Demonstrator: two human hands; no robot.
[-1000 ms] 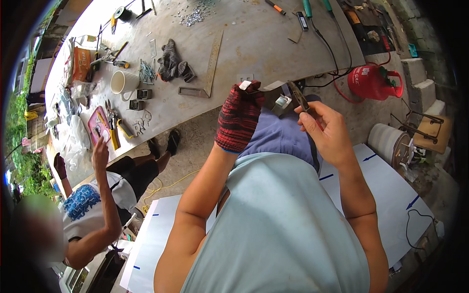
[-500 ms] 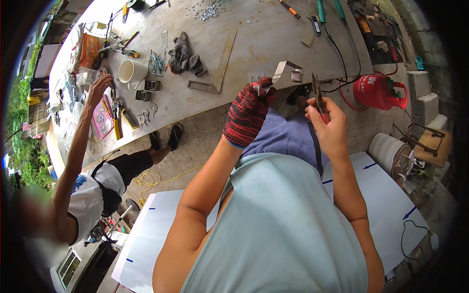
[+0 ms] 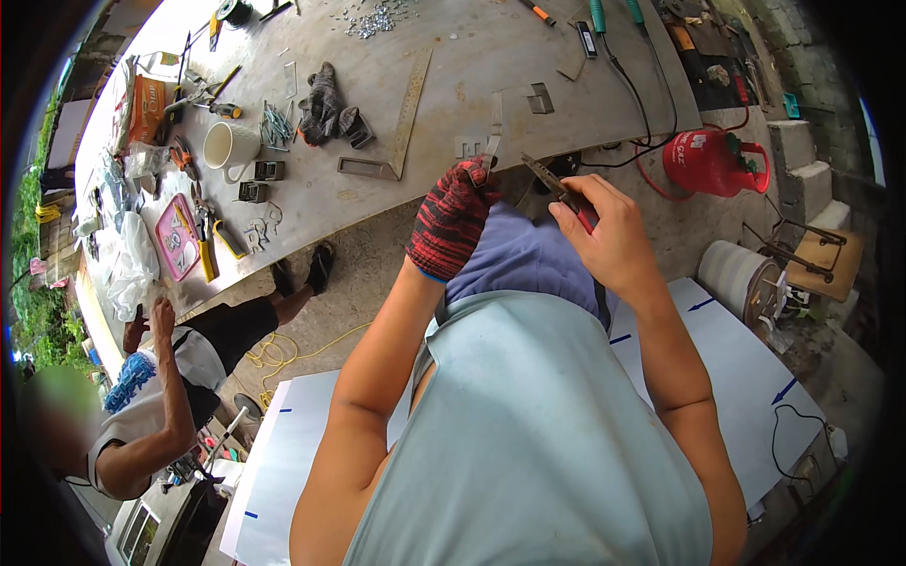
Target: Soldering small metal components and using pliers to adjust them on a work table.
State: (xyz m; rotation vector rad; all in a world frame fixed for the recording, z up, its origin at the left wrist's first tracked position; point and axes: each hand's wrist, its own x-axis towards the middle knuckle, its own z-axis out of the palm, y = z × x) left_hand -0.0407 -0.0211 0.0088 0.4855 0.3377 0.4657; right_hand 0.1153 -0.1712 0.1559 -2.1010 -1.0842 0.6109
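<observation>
My left hand (image 3: 453, 219), in a red-and-black knit glove, is closed on a thin metal strip (image 3: 493, 143). The strip stands up from the fingers at the table's near edge. Bare and curled, my right hand (image 3: 609, 231) grips pliers (image 3: 547, 177) with red on the handle. Their jaws point up and left toward the strip, without touching it. Beyond the strip, a small bent metal piece (image 3: 540, 98) is on the metal table (image 3: 462, 71). Flat cut metal pieces (image 3: 469, 146) rest close to the gloved hand.
A metal square (image 3: 412, 113), dark gloves (image 3: 324, 106), a white mug (image 3: 229, 147) and yellow-handled pliers (image 3: 204, 236) lie left on the table. A red gas cylinder (image 3: 703, 162) stands right. Another person (image 3: 142, 415) is at the left; yellow cord (image 3: 274, 351) crosses the floor.
The metal strip has turned more upright in my gloved hand. My pliers have tilted leftward. The other person's hand has drawn back from the table tools toward their body.
</observation>
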